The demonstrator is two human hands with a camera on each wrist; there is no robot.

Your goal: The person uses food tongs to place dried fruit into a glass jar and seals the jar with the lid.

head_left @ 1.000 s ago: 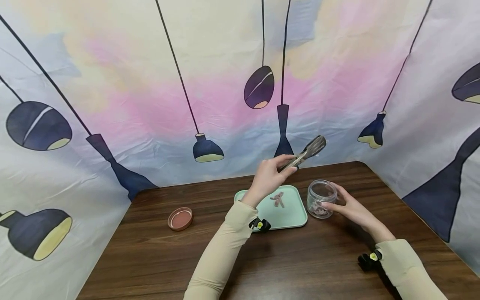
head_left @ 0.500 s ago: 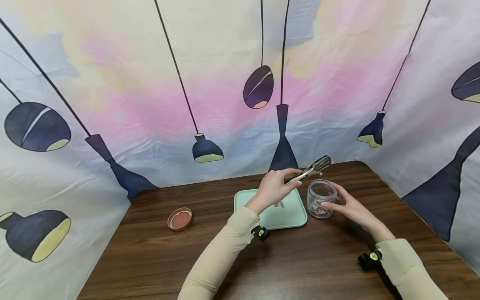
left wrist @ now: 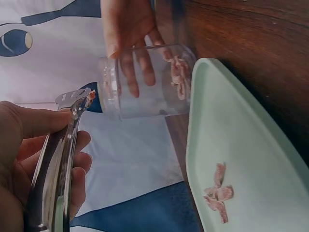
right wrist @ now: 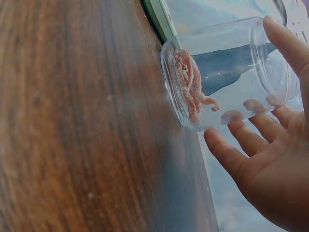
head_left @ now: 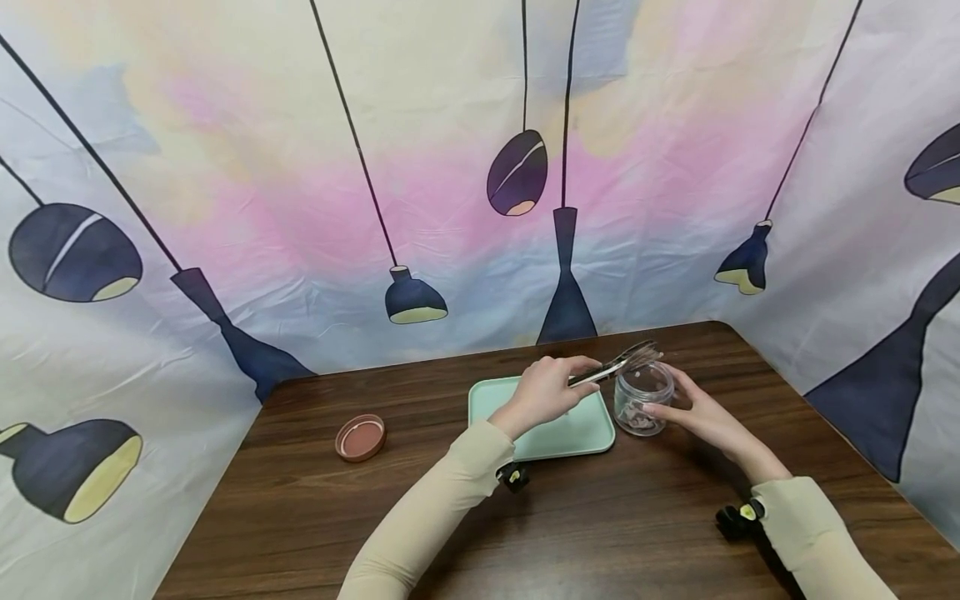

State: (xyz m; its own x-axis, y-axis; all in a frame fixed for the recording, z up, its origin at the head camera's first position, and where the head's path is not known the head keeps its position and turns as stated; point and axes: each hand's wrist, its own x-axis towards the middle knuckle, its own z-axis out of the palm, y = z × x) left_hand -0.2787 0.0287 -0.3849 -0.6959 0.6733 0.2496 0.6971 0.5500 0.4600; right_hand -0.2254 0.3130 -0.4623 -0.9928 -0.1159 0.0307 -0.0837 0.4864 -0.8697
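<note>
My left hand [head_left: 542,392] grips a pair of metal tongs [head_left: 618,363], whose tips reach over the mouth of a clear jar [head_left: 632,398]. A small reddish-pink bit [left wrist: 91,96] shows at the tongs' tips in the left wrist view. My right hand [head_left: 699,410] holds the upright jar from its right side, thumb in front and fingers behind. Curled pinkish, powdery strips [right wrist: 187,83] lie on the jar's bottom. Several more strips [left wrist: 218,193] lie on the pale green tray [head_left: 573,440] left of the jar, mostly hidden by my left hand in the head view.
A round reddish-brown lid [head_left: 361,438] lies on the left part of the dark wooden table [head_left: 300,517]. Behind the table hangs a cloth [head_left: 465,250] printed with lamps, close to its back edge.
My left hand has lowered the tongs and brought them slightly right, from above the table's back edge down to the jar's mouth. The right hand and jar have stayed in place.
</note>
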